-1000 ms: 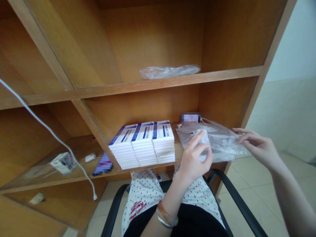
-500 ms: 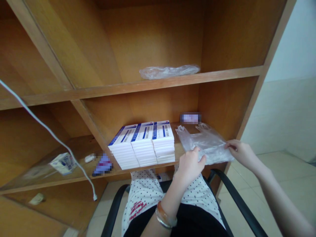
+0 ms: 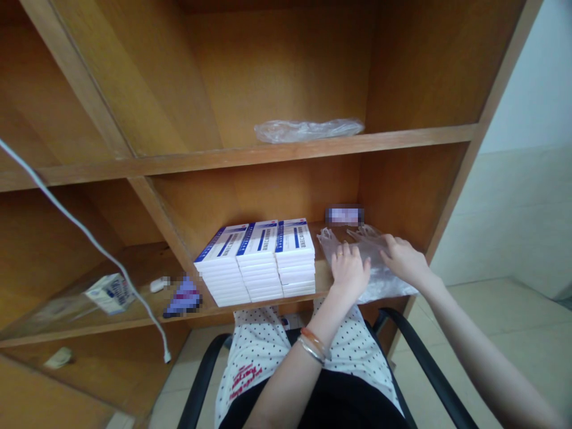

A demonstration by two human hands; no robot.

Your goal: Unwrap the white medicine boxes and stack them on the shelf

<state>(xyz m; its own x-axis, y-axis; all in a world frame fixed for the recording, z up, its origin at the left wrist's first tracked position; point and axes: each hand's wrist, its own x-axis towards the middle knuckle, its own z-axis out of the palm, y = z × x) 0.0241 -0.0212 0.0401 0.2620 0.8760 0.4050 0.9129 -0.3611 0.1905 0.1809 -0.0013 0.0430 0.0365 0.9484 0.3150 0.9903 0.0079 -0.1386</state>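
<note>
A clear plastic bag [image 3: 379,287] lies flat at the right end of the lower shelf, its handles toward the back. My left hand [image 3: 351,271] rests on the bag's left part, fingers stretched forward and slightly apart. On the right part is my right hand [image 3: 406,259], palm down, its fingers reaching over the bag with the thumb apart from them. Neither hand grips the plastic. Left of the bag stand three neat stacks of white and blue boxes [image 3: 259,262], side by side and not touched.
Another folded plastic bag [image 3: 308,131] lies on the shelf above. A blurred small box [image 3: 344,215] is behind the bag. In the left compartment are a white box [image 3: 109,293] and a purple packet [image 3: 183,297]. A white cable [image 3: 89,229] hangs in front. Black chair armrests [image 3: 424,357] flank my legs.
My left hand has moved forward onto the bag and its fingers have straightened. My right hand has let go of the bag's right edge and shifted left and back over it.
</note>
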